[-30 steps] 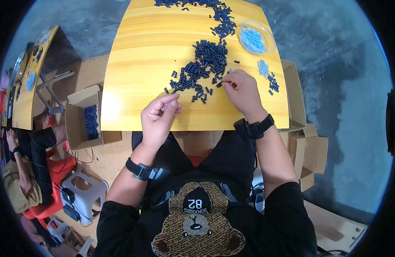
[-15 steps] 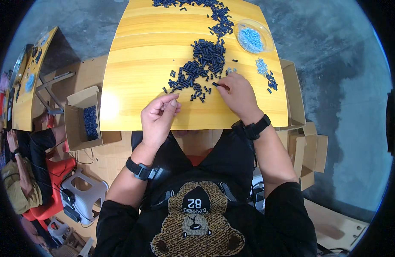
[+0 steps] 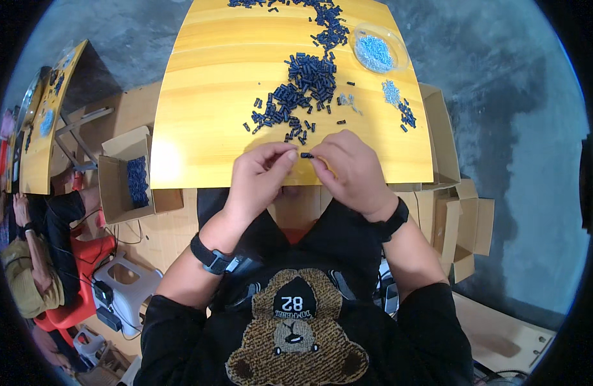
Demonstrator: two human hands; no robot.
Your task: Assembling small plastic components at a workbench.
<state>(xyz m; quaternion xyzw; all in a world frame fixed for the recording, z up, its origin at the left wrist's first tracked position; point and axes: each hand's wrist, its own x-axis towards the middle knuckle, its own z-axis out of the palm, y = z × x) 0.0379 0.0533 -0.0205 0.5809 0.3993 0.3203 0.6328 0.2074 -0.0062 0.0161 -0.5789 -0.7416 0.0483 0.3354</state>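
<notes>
Right hand (image 3: pixel 348 170): your grip is narrow, thumb and index pinching a small black cylinder (image 3: pixel 306 155) over the table (image 3: pixel 213 103), near the middle of its near edge. Left hand (image 3: pixel 261 177): your grip is narrow too, fingertips just beside that piece; can't tell if they hold anything. Table's smooth, yellow, wood-grained. Heap of similar stubby black cylinders (image 3: pixel 311 78) beyond your hands. Clear round dish (image 3: pixel 400 63) by the right edge holds tiny blue pieces (image 3: pixel 373 51).
</notes>
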